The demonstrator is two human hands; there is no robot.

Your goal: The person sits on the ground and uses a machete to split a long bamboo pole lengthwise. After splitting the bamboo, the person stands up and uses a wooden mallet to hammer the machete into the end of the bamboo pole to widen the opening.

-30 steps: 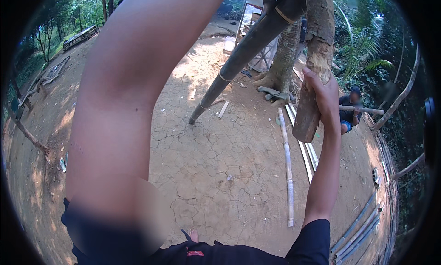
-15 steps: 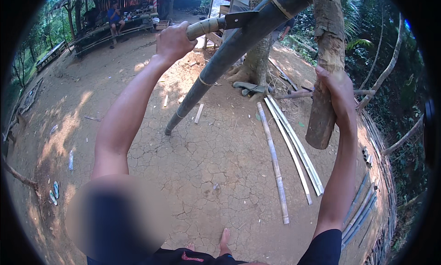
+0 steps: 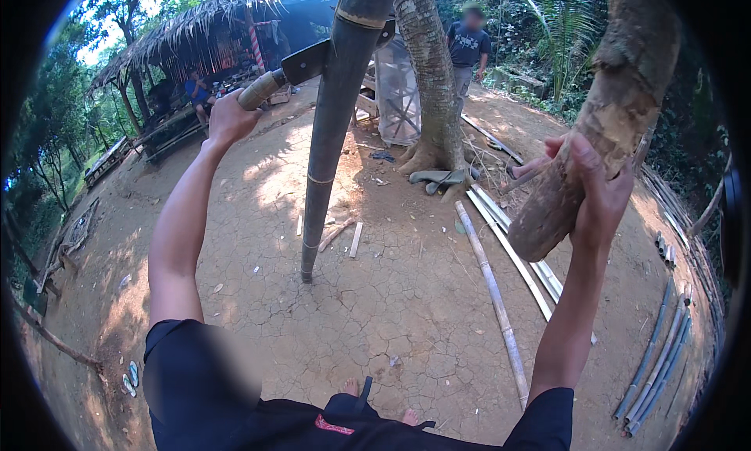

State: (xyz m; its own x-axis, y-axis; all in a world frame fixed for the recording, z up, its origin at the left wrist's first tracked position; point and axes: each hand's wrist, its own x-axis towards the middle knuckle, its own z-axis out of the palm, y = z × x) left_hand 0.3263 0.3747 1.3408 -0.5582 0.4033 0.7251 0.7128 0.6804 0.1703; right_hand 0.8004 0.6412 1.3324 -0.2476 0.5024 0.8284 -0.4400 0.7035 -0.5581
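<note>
My left hand [image 3: 233,121] is closed round the handle of a machete [image 3: 305,63], its arm stretched out ahead. The dark blade meets a long dark bamboo pole [image 3: 327,146] and shows on both sides of it; I cannot tell how deep it sits in the bamboo. The pole stands nearly upright, its lower end at the ground and its top out of view. On the right, my right hand [image 3: 602,189] grips a thick, rough-barked log [image 3: 622,99], apart from the pole and tilted, with its lower end pointing toward it.
A tree trunk [image 3: 429,75] rises behind the pole, with a person [image 3: 468,48] beside it. Bamboo lengths [image 3: 493,294] and pale strips [image 3: 520,263] lie at right. Dark poles [image 3: 665,357] are farther right. Sandals [image 3: 131,379] lie at left, and a thatched shelter [image 3: 195,32] stands behind.
The bamboo pole now stands steeper, and the blade shows on its far side too. My left hand has moved left and lower. The log has tilted, and a person shows beside the tree.
</note>
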